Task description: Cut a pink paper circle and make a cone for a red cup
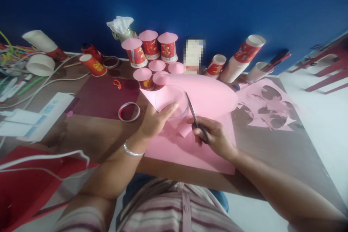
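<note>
My left hand (156, 119) grips a large pink sheet of paper (202, 90), its thumb lying over a circle drawn on the sheet. In my right hand (212, 134) is a pair of scissors (194, 116), fingers wrapped round the dark handles. The blades rest along the right side of the drawn circle. Part of the sheet bulges up and away behind the blades. Below both hands lies another flat stretch of pink paper (190, 156). A roll of tape (129, 112) rests to the left of my left hand.
Several red paper cups with pink cone tops (168, 45) stand by the blue wall. Pink scraps with round holes (272, 108) lie at right, near stacked cups (241, 58) and a pen cup (259, 71). A white power strip (50, 116), cables and markers occupy the left.
</note>
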{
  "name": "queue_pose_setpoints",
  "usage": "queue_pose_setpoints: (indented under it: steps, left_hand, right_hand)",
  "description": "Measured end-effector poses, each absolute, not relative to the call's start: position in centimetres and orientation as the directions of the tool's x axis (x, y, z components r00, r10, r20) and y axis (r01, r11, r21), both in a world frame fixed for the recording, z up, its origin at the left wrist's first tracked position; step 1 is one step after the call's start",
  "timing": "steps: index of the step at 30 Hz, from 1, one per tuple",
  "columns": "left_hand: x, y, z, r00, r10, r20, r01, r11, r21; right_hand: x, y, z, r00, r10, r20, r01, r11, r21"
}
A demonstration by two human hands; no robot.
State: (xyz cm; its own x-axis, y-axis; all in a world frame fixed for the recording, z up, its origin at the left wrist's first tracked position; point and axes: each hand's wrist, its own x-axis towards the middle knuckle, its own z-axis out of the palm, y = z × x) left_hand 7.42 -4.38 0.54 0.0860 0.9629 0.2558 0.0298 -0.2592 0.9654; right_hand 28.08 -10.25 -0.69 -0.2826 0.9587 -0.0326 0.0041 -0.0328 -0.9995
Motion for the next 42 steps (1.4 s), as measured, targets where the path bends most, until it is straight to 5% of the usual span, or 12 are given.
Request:
queue_pose_setpoints:
  steps: [42]
  left_hand:
    - [5.6,-3.1,0.6,0.196,0.954,0.226,-0.027,-0.226,0.974]
  right_hand:
    - [28.0,-10.1,-0.8,-0.329,0.943,-0.054,-0.060,-0.078,-0.995]
